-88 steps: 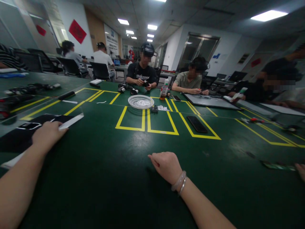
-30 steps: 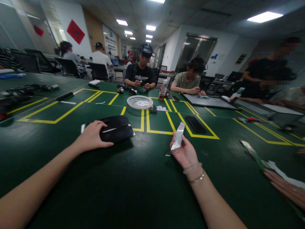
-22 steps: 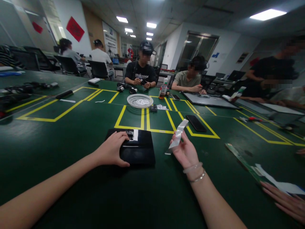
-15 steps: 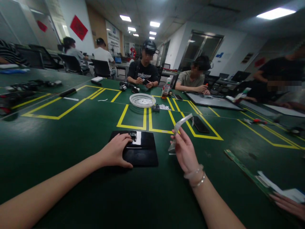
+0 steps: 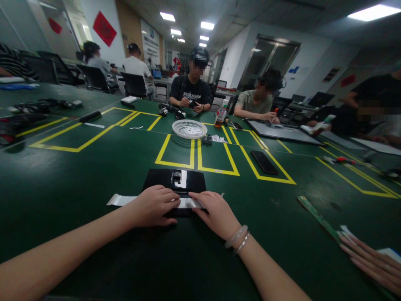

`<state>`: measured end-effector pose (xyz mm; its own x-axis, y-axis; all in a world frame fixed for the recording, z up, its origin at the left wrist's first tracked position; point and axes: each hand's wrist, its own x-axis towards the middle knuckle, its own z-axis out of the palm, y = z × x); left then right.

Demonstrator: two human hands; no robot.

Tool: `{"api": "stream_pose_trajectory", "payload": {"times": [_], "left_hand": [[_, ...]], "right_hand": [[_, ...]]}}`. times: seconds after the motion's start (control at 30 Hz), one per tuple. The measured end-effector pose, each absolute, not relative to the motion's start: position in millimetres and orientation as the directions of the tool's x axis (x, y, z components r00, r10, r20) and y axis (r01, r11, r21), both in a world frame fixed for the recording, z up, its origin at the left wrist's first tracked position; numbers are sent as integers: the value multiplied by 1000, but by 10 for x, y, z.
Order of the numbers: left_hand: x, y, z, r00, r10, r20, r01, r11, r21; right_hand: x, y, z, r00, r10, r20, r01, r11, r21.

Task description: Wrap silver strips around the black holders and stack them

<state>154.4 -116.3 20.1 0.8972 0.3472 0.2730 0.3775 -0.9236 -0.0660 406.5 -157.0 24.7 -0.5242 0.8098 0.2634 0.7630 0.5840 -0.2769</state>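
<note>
Moved since half a second ago: the pale strip (image 5: 123, 200), then held curled and raised in the right hand (image 5: 216, 213), now lies flat. It runs left to right across the near edge of the black panel (image 5: 191, 184), with its left end reaching past the panel onto the green table (image 5: 94, 175). The left hand (image 5: 153, 205), which earlier rested on the panel's left part, has shifted onto the strip. The panel itself has not changed place.

Strip: thin, whitish-grey, slightly glossy, straight along its length. Its middle is covered by the hands.

Panel: flat, black and reflective, lying on the table directly ahead of the person, just short of the yellow lines (image 5: 172, 164). A small dark part (image 5: 177, 176) sits near the panel's far edge, beside a bright reflection.

Hands: both lie palm down with fingers stretched out, pressing on the strip. Neither is clasped round anything. The fingertips of the two hands nearly meet over the panel. Two bracelets (image 5: 236, 239) sit on the right wrist.

Surroundings: a white basket (image 5: 189, 128) and a black phone (image 5: 264, 161) lie farther off, well apart from the panel. At the lower right a co-worker's fingers (image 5: 369, 259) rest by a long green board (image 5: 316, 214).
</note>
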Motion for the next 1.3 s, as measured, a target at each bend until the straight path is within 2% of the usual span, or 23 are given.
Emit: {"api": "stream_pose_trajectory", "payload": {"times": [0.17, 0.3, 0.47, 0.6, 0.77, 0.87, 1.03, 1.2, 1.3], "left_hand": [[1548, -1148, 189, 896, 382, 226, 406, -911, -68], [1549, -1148, 202, 868, 441, 228, 462, -886, -48], [1467, -1059, 177, 785, 593, 180, 604, -797, -3], [1439, -1012, 221, 793, 589, 153, 588, -807, 58], [1257, -857, 332, 730, 650, 211, 649, -756, 85], [897, -617, 367, 592, 755, 282, 771, -633, 77], [60, -240, 337, 214, 903, 373, 953, -277, 122], [-780, -81, 101, -160, 811, 563, 940, -49, 337], [-1145, -55, -34, -194, 806, 560, 917, -54, 396]], "right_hand": [[4093, -1636, 309, -584, 771, 256, 772, 624, -119], [4046, -1699, 357, -584, 768, 263, 786, 616, -54], [4074, -1696, 368, -571, 760, 311, 784, 617, -67], [4137, -1672, 385, -527, 747, 405, 784, 611, -108], [4181, -1662, 406, -466, 723, 510, 776, 611, -157], [4190, -1653, 386, -435, 703, 562, 773, 612, -166], [4190, -1633, 332, -395, 706, 588, 809, 571, -142], [4214, -1626, 324, -354, 721, 596, 853, 510, -111], [4240, -1630, 332, -366, 696, 618, 856, 513, -71]]}}
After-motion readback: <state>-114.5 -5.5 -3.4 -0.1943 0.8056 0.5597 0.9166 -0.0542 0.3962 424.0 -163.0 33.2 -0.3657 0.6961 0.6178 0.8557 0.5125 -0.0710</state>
